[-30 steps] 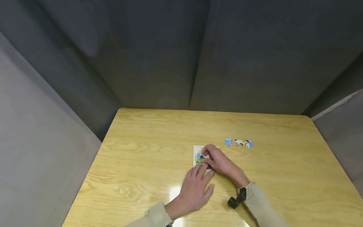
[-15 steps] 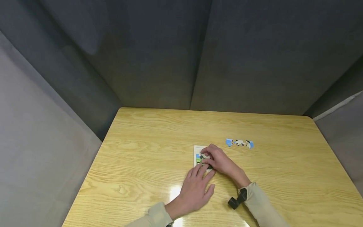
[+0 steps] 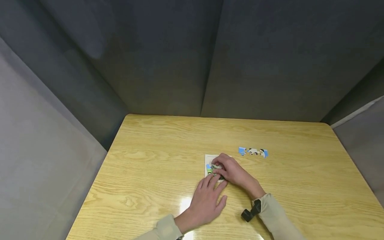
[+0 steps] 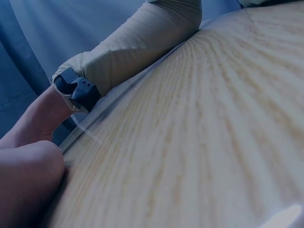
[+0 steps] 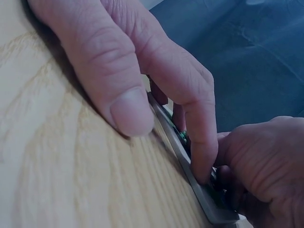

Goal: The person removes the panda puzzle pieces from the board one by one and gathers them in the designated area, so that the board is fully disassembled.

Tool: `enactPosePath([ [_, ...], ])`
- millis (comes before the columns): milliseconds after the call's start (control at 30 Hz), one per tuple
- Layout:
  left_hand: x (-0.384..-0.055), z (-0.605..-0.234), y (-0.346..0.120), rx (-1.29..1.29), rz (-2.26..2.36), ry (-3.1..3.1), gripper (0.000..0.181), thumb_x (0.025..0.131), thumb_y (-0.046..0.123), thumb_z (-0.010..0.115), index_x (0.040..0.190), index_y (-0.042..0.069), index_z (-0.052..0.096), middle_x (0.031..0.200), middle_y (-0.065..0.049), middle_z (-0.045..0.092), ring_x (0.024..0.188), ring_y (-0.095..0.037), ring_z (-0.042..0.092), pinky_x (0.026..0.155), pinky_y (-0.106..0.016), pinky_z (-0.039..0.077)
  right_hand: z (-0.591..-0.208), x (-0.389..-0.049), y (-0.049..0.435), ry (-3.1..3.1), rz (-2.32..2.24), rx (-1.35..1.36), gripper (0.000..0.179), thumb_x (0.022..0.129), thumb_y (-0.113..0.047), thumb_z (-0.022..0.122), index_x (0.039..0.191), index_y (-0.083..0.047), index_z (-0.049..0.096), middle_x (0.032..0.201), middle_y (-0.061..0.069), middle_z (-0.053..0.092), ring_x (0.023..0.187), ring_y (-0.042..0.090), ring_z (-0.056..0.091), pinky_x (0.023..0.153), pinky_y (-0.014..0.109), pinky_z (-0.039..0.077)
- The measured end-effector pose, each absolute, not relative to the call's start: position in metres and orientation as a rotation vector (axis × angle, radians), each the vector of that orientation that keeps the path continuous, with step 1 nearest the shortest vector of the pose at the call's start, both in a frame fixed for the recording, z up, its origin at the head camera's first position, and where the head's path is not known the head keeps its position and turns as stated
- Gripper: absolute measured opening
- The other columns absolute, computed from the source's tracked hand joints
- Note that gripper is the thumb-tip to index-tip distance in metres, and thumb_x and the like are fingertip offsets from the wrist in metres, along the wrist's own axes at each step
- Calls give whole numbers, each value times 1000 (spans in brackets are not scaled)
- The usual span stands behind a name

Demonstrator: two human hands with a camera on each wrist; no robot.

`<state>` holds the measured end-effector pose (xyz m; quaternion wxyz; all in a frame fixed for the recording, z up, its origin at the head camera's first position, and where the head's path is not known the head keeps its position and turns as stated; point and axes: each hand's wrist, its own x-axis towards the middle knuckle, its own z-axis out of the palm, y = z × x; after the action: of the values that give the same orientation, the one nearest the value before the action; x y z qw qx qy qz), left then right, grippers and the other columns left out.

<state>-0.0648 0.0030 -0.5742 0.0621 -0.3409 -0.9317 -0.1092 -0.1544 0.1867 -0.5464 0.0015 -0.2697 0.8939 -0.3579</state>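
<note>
A small puzzle board [image 3: 209, 158] with a white margin lies flat on the table, partly covered by both hands. Green, blue and black puzzle pieces [image 3: 209, 170] show in it between the fingers. My left hand [image 3: 205, 203] lies palm down, fingers stretched to the board's near edge; in the right wrist view its index fingertip [image 5: 203, 171] presses on that edge. From the right, my right hand [image 3: 234, 170] reaches over the board, thumb and bent fingers pinching a puzzle piece that they mostly hide. The left wrist view shows only part of the left hand [image 4: 28, 178] and the right forearm.
Behind and right of the board, loose blue and panda-patterned puzzle pieces [image 3: 253, 151] lie in a row. The wooden table [image 3: 150, 166] ends at dark curtains [image 3: 168, 83] at the back. A black wrist camera [image 3: 251, 210] juts from the right sleeve.
The right hand's fingers have curled in slightly, and a blue-topped piece on the board has shifted a little toward the near edge. The left hand stays in place.
</note>
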Motion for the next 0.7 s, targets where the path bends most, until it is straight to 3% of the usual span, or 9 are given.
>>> enactPosePath([
  [300,-65,-578,3,-1029,-325,-2807,50,110,46,33,155,27,47,163,-4,33,152,-27,27,117,-46,35,-545,-155,188,2775,-1118,-876,24,92,-12,80,115,-8,74,97,0,66,75,4,55,66,24,51],
  [700,-64,-578,2,-1027,-320,-2803,51,110,47,33,155,27,47,163,-5,34,150,-28,30,117,-46,36,-550,-158,192,2806,-1122,-986,23,91,-13,82,111,-4,76,89,0,63,69,3,53,60,22,49],
])
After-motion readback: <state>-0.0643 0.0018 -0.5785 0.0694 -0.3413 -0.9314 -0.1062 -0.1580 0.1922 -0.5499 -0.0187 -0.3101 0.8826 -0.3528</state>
